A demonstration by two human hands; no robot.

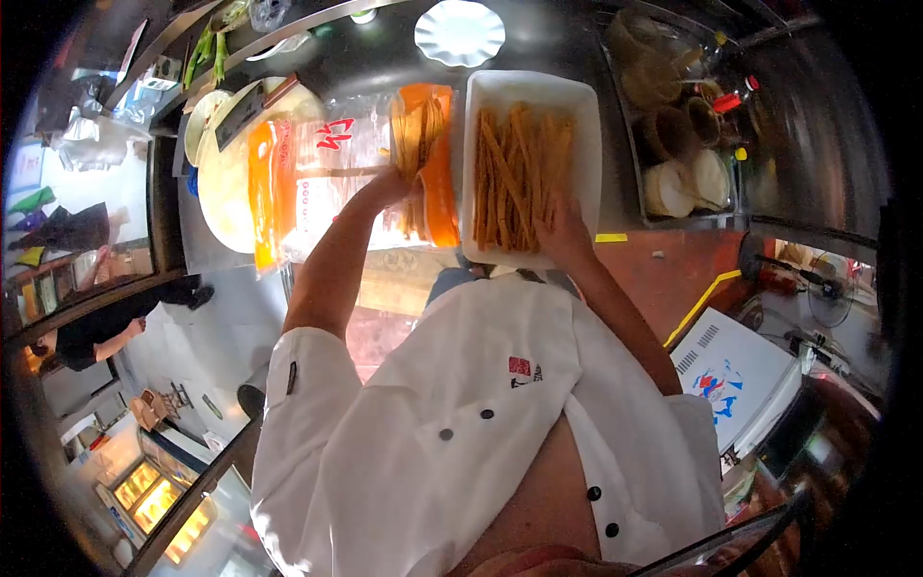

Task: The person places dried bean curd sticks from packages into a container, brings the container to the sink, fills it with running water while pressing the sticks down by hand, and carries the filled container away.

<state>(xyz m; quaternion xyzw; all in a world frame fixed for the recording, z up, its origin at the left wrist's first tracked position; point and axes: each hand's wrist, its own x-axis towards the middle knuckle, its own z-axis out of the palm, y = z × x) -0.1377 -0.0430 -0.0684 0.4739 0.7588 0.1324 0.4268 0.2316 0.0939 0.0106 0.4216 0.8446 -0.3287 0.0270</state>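
Observation:
A clear plastic bag (351, 144) with orange bands and red print lies flat on the counter. At its right part are long golden-brown sticks (415, 125) that look like dried bean curd sticks. My left hand (392, 185) rests at these sticks and the bag, its fingertips partly hidden. Beside the bag stands a white plastic tub (588, 106) holding several similar brown sticks (514, 178), laid lengthwise. Over the tub's near right side, my right hand (567, 236) reaches in with its fingers curled against the sticks; their tips are hard to see.
A white fluted plate (460, 34) sits behind the tub. Round pale boards (226, 207) lie left of the bag, with a dark-bladed cleaver (240, 117) on top. To the right, a metal tray (646, 207) holds several bowls and baskets. Another person (91, 337) is at far left.

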